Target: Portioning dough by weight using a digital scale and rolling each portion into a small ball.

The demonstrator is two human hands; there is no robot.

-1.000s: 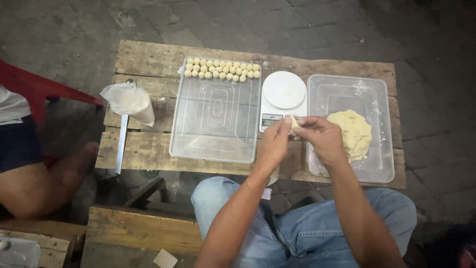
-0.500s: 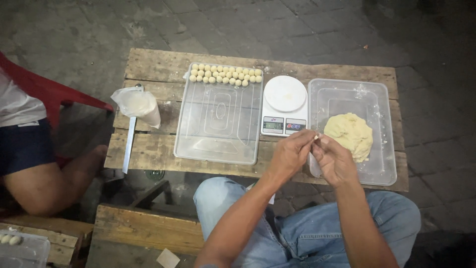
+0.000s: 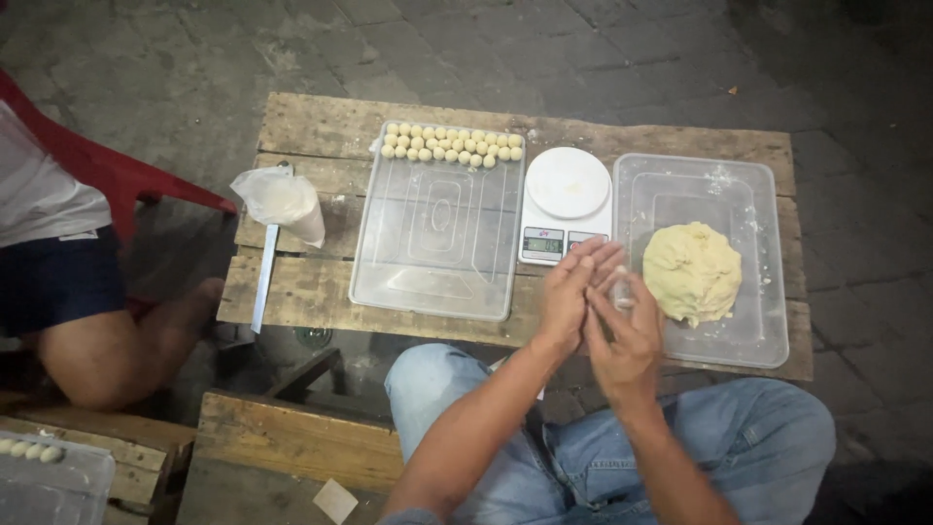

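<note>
1. Centre-right of the frame, our left hand (image 3: 569,297) and right hand (image 3: 627,331) press flat palms around a small dough piece (image 3: 619,282).
2. We judge it soft, light, sticky; cup gently.
3. The dough mound (image 3: 692,271) sits right.

A small greenish screen (image 3: 542,244), seemingly lit, sits on the white scale's (image 3: 567,185) front edge.

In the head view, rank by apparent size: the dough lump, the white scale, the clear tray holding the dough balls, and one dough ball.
1. Clear tray
2. White scale and dough lump: too alike to rank
3. One dough ball, by far the smallest
</note>
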